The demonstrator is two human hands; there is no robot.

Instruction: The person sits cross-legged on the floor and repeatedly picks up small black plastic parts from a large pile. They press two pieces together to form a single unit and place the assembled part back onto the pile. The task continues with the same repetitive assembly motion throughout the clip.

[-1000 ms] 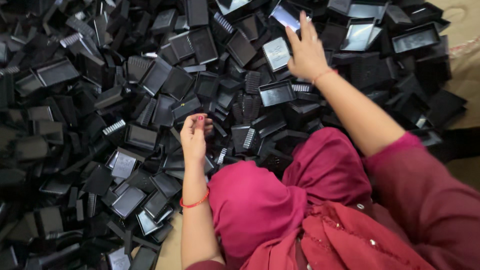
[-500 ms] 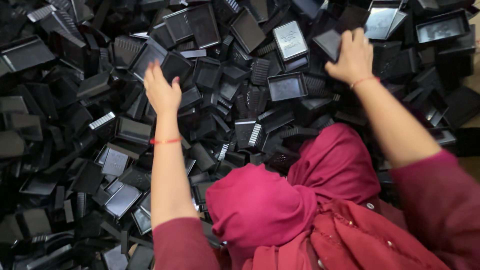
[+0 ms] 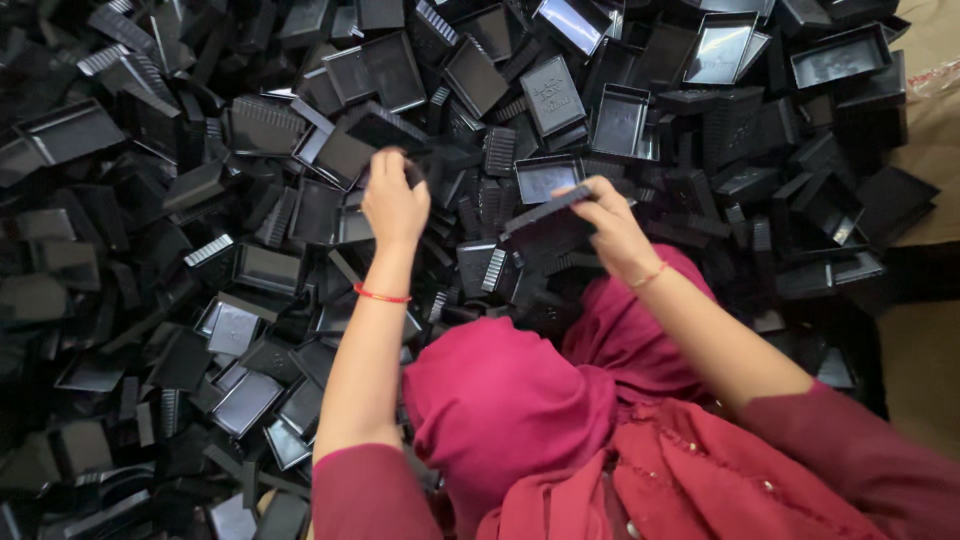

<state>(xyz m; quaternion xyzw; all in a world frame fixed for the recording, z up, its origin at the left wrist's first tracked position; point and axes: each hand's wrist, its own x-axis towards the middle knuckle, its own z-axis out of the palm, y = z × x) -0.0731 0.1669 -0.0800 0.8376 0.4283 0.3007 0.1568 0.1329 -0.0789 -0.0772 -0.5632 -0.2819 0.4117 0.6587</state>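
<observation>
Fingers of the right hand (image 3: 612,228) are closed around a flat, rectangular black plastic tray (image 3: 548,222), held tilted with its thin rim edge shown; the tray is lifted just above the heap. Fingers of the left hand (image 3: 393,200) are curled shut on a small dark piece (image 3: 410,172), mostly hidden, so its shape cannot be told. A red thread band (image 3: 381,296) is worn on the left wrist, a thin one on the right. All around and beyond both sets of fingers, a dense pile of black moulded trays (image 3: 200,250) is spread: shallow, square-cornered, glossy inside, some with ribbed comb-like edges. Below the fingers, soft crimson cloth (image 3: 520,410) is draped.
</observation>
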